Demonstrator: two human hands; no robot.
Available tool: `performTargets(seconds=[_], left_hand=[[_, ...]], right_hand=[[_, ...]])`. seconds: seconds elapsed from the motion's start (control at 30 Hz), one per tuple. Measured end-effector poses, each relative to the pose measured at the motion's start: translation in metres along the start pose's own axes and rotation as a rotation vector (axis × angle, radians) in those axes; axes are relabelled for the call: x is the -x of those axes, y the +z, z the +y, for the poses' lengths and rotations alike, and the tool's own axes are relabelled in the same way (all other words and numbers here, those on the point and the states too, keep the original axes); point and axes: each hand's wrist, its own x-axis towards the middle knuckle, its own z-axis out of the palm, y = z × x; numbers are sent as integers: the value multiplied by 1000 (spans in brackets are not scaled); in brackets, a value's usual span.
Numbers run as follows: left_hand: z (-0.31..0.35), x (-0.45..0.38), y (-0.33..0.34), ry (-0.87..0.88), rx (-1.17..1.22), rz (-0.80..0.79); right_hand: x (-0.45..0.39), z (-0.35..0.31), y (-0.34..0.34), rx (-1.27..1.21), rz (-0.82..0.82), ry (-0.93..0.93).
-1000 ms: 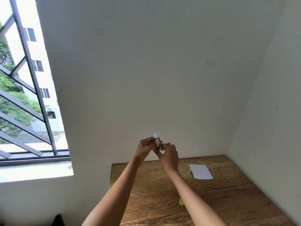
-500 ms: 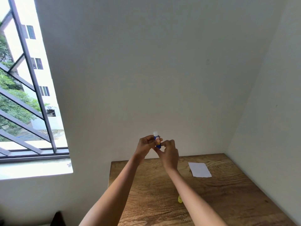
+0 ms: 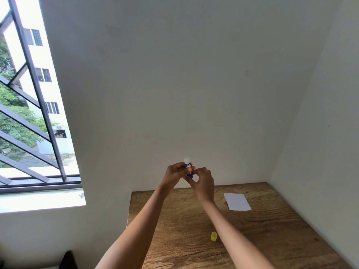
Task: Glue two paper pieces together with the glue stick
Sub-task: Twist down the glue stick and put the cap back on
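I hold a blue glue stick (image 3: 188, 165) upright in front of the wall, above the far edge of the wooden table (image 3: 272, 235). Its white glue tip sticks out at the top, uncapped. My left hand (image 3: 173, 174) grips the blue body. My right hand (image 3: 203, 183) pinches the stick's lower end with thumb and fingers. The yellow cap (image 3: 213, 236) lies on the table between my forearms. One white paper piece (image 3: 237, 201) lies flat at the far right of the table. I see no second paper piece.
White walls close the table in at the back and on the right. A barred window (image 3: 33, 113) is at the left. A dark object (image 3: 68, 261) sits low by the table's left side.
Both hands stay on the glue stick at nearly the same spot. The right fingers have shifted slightly at the stick's base. The view has drifted a little.
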Motion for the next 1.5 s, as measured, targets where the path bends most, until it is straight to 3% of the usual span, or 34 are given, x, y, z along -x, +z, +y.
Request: performTargets(seconds=[0.07, 0.17, 0.27, 0.37, 0.47, 0.53, 0.67, 0.77, 0.87, 1.0, 1.1, 1.2, 1.27, 1.33, 1.43, 1.5], left_hand=[[-2, 0, 2, -8, -21, -33], [-6, 0, -2, -12, -24, -16], [-9, 1, -3, -12, 9, 13], [-7, 0, 8, 13, 4, 43], [-3, -3, 21, 27, -22, 36], [-3, -2, 22, 28, -41, 34], [-6, -2, 14, 21, -39, 1], [-7, -1, 10, 8, -34, -7], [-11, 0, 12, 18, -36, 24], [-7, 1, 18, 9, -78, -9], [-4, 2, 17, 10, -68, -20], [-3, 3, 12, 14, -18, -9], [-2, 5, 10, 18, 13, 5], [-2, 5, 9, 24, 24, 11], [0, 5, 10, 30, 19, 18], [1, 6, 11, 20, 15, 11]], right_hand=[[3, 3, 3, -91, -4, 17], [0, 9, -2, -314, -264, 32], [-4, 17, -10, -243, -419, -65], [0, 15, -4, 72, -105, -93], [9, 4, 4, 24, 161, 83], [10, 3, 6, -81, 125, 127], [8, 13, 0, -150, -179, -36], [3, 19, -6, -135, -329, -50], [7, 21, -2, 108, -109, -103], [12, 13, 2, 97, 98, 11], [11, 15, 1, -65, 17, 8], [7, 15, -5, -216, -264, -23], [6, 14, -7, -212, -366, -49], [7, 14, -7, -148, -326, -53], [11, 12, -4, 15, -51, -45], [14, 6, -3, 32, 29, -10]])
